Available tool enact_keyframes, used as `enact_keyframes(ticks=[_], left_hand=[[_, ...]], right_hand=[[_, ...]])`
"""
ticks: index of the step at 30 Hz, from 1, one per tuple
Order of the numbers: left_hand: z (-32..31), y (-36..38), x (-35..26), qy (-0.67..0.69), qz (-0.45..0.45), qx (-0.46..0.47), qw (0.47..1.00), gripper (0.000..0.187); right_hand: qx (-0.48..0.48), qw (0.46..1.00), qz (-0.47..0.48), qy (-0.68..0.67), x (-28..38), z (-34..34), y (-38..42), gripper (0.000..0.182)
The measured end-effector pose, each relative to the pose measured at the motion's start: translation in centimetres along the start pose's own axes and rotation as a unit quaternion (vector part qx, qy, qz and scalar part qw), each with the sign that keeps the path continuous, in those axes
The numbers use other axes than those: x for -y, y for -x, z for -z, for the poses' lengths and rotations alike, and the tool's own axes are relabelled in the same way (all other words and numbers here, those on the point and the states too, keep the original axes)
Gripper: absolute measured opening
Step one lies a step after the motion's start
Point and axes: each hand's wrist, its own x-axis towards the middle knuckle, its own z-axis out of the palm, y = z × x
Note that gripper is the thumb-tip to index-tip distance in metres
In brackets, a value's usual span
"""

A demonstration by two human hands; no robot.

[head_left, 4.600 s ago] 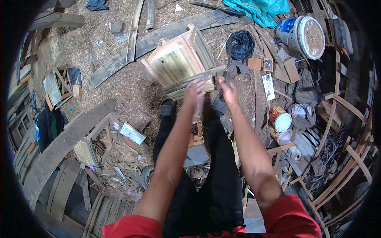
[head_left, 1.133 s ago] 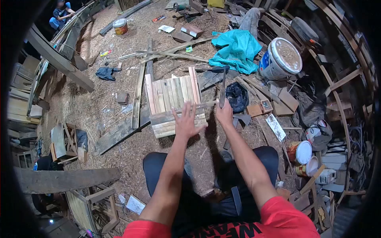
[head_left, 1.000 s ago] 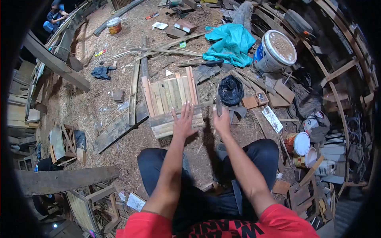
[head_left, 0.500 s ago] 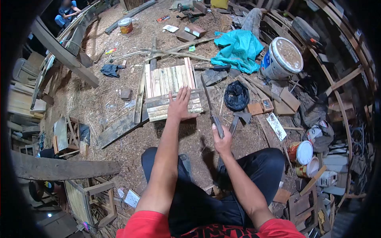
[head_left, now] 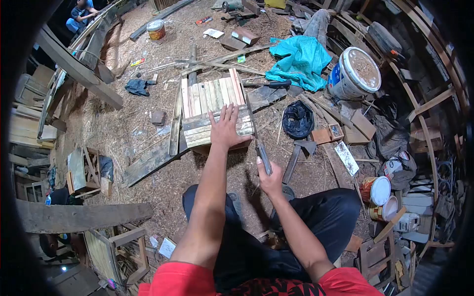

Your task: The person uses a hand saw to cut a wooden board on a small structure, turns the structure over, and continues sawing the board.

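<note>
My left hand (head_left: 226, 129) lies flat with spread fingers on the front slats of a small wooden slatted piece (head_left: 210, 96). The piece rests on the ground ahead of me. My right hand (head_left: 270, 178) is wrapped round the handle of a long saw-like tool (head_left: 263, 154), whose dark blade runs forward along the right edge of the slats. The blade's far part is thin and hard to make out. To the right of the tool lies a hammer-like tool with a wide head (head_left: 306, 146).
A teal sheet (head_left: 301, 61), a black plastic-lined container (head_left: 297, 120) and a large white bucket (head_left: 358, 74) stand to the right. Loose planks (head_left: 153, 160) lie at the left. Another person (head_left: 81, 15) sits at the far upper left.
My right hand and the saw-like tool have shifted; the blade now sits against the right edge of the slats instead of a little apart from it. My left hand stays on the slats.
</note>
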Motion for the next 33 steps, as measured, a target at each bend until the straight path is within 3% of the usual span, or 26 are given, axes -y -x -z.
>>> enact_keyframes(ticks=[7, 17, 18, 26, 28, 30, 33], left_hand=[[1.2, 0.3, -0.1, -0.030, -0.013, 0.065, 0.997, 0.133], [-2.0, 2.7, -1.3, 0.011, -0.030, -0.005, 0.999, 0.129], [-2.9, 3.1, -1.7, 0.025, -0.031, -0.019, 0.999, 0.129], [-10.5, 7.9, -5.7, 0.068, -0.023, -0.057, 0.996, 0.124], [-8.9, 8.8, -6.0, 0.031, -0.019, 0.003, 0.999, 0.122], [-7.7, 7.9, -5.7, -0.027, -0.025, 0.019, 0.999, 0.121], [-7.3, 7.9, -5.5, 0.092, -0.027, -0.027, 0.995, 0.118]], right_hand=[[-0.026, 0.999, 0.016, 0.015, 0.0, -1.1, 1.2, 0.041], [-0.063, 0.996, 0.025, 0.053, 1.0, -2.2, -2.4, 0.039], [-0.066, 0.997, 0.036, 0.029, 1.5, -1.7, -1.6, 0.045], [-0.057, 0.994, -0.036, 0.081, -3.3, 1.9, 1.0, 0.045], [-0.038, 0.995, -0.081, 0.035, -1.5, 2.2, 1.3, 0.047], [-0.048, 0.998, -0.037, 0.023, -1.7, 1.4, 0.7, 0.047], [-0.100, 0.995, -0.017, 0.017, -1.8, 1.4, 0.8, 0.047]])
